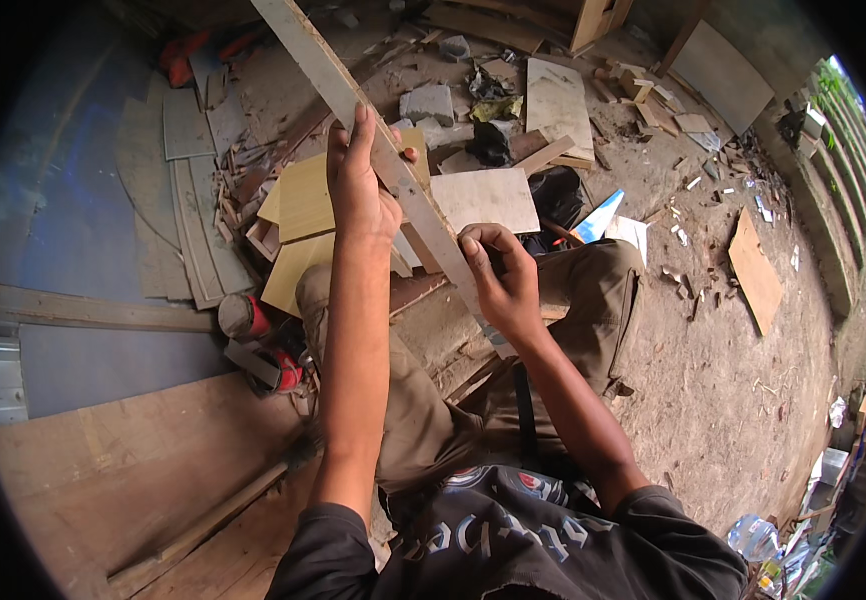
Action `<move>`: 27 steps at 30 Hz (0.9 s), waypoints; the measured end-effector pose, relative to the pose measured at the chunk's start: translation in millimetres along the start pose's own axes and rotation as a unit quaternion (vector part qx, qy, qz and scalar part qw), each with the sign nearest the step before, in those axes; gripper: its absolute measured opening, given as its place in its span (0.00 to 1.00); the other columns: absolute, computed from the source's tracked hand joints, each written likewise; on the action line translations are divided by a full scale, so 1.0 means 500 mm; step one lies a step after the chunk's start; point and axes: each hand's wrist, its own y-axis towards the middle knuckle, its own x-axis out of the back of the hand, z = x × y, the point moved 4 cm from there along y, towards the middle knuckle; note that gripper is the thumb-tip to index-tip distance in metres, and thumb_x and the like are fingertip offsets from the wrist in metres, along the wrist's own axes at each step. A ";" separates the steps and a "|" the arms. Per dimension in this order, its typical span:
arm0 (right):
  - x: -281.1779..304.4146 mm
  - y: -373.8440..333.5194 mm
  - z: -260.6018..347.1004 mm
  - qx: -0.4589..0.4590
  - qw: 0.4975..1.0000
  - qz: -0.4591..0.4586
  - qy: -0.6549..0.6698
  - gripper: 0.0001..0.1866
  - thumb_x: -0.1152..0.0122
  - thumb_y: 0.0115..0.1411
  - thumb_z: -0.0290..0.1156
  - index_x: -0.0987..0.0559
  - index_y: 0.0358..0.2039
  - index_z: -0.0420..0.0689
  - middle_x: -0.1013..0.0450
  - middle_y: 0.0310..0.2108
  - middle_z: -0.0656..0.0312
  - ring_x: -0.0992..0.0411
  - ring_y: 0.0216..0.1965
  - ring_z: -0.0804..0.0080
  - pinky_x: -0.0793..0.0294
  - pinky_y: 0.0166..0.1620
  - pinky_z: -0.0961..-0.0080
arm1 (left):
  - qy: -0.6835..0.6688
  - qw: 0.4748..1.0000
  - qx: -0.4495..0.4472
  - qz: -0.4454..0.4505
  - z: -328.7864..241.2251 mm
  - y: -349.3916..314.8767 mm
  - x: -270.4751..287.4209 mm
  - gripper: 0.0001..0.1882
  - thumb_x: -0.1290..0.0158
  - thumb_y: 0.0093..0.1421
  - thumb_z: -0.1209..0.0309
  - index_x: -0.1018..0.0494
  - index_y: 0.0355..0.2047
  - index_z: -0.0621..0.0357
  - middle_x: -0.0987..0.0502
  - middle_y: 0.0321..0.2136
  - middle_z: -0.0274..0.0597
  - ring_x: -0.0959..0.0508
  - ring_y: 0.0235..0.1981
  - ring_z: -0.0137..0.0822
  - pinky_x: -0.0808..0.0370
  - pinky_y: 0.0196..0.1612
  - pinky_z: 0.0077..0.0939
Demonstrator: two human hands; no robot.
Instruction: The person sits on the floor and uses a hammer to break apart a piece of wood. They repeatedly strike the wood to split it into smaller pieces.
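A long, narrow strip of board (419, 205) with a pale grey face and a rough brown edge slants across in front of me, from the top left down toward my lap. My left hand (361, 185) grips it around the middle, thumb laid along its face. Lower down, my right hand (501, 275) pinches the strip's right edge between thumb and curled fingers. The strip's upper end runs out of view. Behind it, yellowish boards (308, 197) and a whitish board (483, 200) lie near my knees.
Wood scraps and panels litter the ground ahead, with a concrete block (427, 104) among them. Red tins (243, 316) stand by my left leg. To the left lies a large brown panel (153, 480). A brown board piece (755, 272) and a plastic bottle (753, 538) lie on the right.
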 end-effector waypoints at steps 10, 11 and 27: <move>0.011 -0.010 -0.037 0.041 0.998 -0.038 -0.041 0.05 0.44 0.63 0.24 0.25 0.36 0.35 0.27 0.32 0.61 0.30 0.34 0.80 0.29 0.37 0.81 | 0.053 0.993 0.106 0.017 0.090 -0.073 0.019 0.19 0.52 0.65 0.51 0.36 0.45 0.51 0.30 0.37 0.36 0.29 0.31 0.32 0.29 0.34 0.30; 0.014 -0.016 -0.059 -0.001 1.000 -0.022 -0.003 0.05 0.44 0.63 0.24 0.25 0.36 0.35 0.27 0.32 0.61 0.30 0.33 0.80 0.29 0.36 0.82 | 0.057 0.993 0.097 0.019 0.114 -0.077 0.033 0.19 0.54 0.66 0.51 0.37 0.46 0.50 0.31 0.36 0.36 0.29 0.29 0.32 0.29 0.31 0.30; 0.637 0.188 -0.852 -0.421 0.753 0.049 -0.504 0.25 0.37 0.53 0.50 0.20 0.38 0.39 0.23 0.35 0.46 0.23 0.39 0.48 0.24 0.44 0.57 | 0.317 0.948 -0.032 -0.004 0.189 -0.063 0.073 0.23 0.51 0.63 0.70 0.46 0.54 0.65 0.33 0.30 0.43 0.32 0.15 0.28 0.31 0.16 0.21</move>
